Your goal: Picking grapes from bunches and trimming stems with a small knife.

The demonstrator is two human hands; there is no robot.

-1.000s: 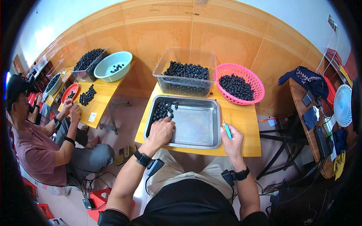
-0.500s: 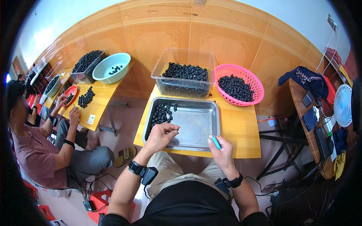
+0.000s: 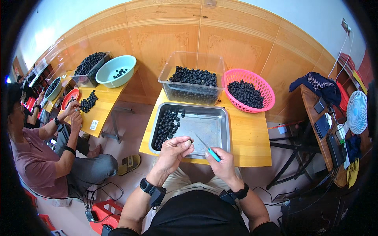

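Observation:
Above the near edge of a metal tray (image 3: 210, 114), my left hand (image 3: 173, 151) pinches a small dark round piece (image 3: 190, 141) with a paler, yellowish-green patch showing; its exact kind is unclear. My right hand (image 3: 224, 165) is wrapped round the teal handle of a small knife (image 3: 213, 153). The thin blade points up and left, a short way from the pinched piece and apart from it. Many black round pieces (image 3: 167, 125) like small fruits lie along the tray's left side.
Behind the tray stand a clear plastic bin (image 3: 191, 94) of black pieces and a pink basket (image 3: 271, 92) of them. A co-worker (image 3: 43, 157) sits at another table on the left, near a pale green basin (image 3: 104, 70). A fan (image 3: 357, 112) stands at right.
My left hand has come right and slightly down, now showing a round piece in its fingertips. My right hand has shifted left and down, its knife blade now plainly visible, nearer the left hand.

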